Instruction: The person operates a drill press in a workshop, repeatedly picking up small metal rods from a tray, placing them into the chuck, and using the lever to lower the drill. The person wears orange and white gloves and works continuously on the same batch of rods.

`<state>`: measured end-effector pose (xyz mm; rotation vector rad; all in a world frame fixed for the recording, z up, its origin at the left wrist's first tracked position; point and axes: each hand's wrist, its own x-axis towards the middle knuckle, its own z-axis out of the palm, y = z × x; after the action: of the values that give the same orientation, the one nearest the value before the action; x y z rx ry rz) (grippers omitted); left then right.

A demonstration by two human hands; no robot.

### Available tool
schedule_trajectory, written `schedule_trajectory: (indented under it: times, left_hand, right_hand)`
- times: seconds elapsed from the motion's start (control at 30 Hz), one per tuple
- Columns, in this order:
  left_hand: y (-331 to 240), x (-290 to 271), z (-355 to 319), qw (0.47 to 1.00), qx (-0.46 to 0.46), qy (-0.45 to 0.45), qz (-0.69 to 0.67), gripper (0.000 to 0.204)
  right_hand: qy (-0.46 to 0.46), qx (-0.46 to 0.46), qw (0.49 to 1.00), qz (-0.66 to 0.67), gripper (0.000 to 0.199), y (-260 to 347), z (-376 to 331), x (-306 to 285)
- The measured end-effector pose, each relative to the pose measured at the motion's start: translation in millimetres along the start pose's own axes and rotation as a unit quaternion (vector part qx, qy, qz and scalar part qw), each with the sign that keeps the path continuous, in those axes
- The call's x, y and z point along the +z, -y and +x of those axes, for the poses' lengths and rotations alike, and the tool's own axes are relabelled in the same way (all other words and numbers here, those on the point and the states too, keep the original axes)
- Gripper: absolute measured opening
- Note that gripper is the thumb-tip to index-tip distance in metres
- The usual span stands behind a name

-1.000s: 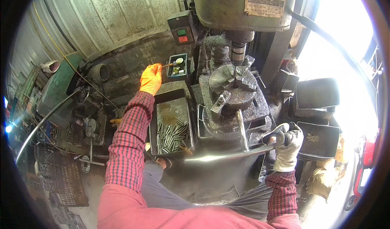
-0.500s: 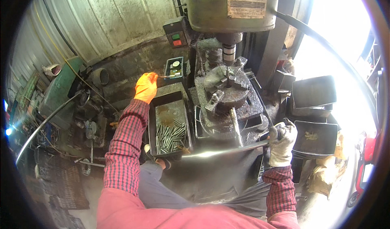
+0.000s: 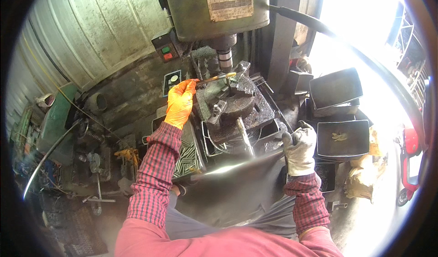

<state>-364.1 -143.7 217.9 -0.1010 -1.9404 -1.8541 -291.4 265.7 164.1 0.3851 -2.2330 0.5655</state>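
My left hand (image 3: 180,104), in an orange glove, pinches a thin brush (image 3: 213,78) with a yellowish tip. The brush reaches rightward, its tip beside the drill bit under the drill press chuck (image 3: 225,60). Below it sits a dark, wet round fixture (image 3: 235,103) on the machine table. My right hand (image 3: 301,150), in a dirty whitish glove, is closed round a dark lever (image 3: 286,159) at the machine's right side. Short metal pins (image 3: 186,159) lie in a tray (image 3: 200,154), partly hidden by my left forearm.
The press's motor housing (image 3: 216,10) hangs above, with a switch box (image 3: 165,47) to its left. A small open box (image 3: 170,82) stands behind my left hand. Stacked dark bins (image 3: 335,93) are at right, one holding a glove (image 3: 339,137). A shiny metal sheet (image 3: 242,184) spans before my lap.
My left hand has moved right with the brush, from the small box to the drill bit. The view has shifted, so the machine appears further left. My right hand stays on the lever.
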Motion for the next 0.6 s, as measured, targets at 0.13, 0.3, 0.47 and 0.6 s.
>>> schedule_trajectory:
  times: [0.13,0.3,0.47,0.6]
  left_hand:
    - [26.7,-25.3,10.3,0.995,0.063,-0.046,0.063,0.021]
    - [72.6,-121.3,24.5,0.972,-0.015,-0.184,0.145,0.025]
    - [118.0,-161.6,50.2,0.929,0.006,-0.241,0.282,0.033]
    - [129.6,-145.9,49.8,0.896,-0.025,-0.213,0.389,0.039]
  right_hand:
    - [0.012,-0.002,1.0,0.008,0.037,-1.6,0.9,-1.8]
    - [-0.01,-0.03,0.999,0.016,0.051,-7.6,-1.1,7.3]
    - [-0.025,-0.027,0.998,0.058,0.049,-5.0,1.5,10.6]
    - [-0.028,-0.012,0.999,0.039,0.043,-1.9,0.8,9.3]
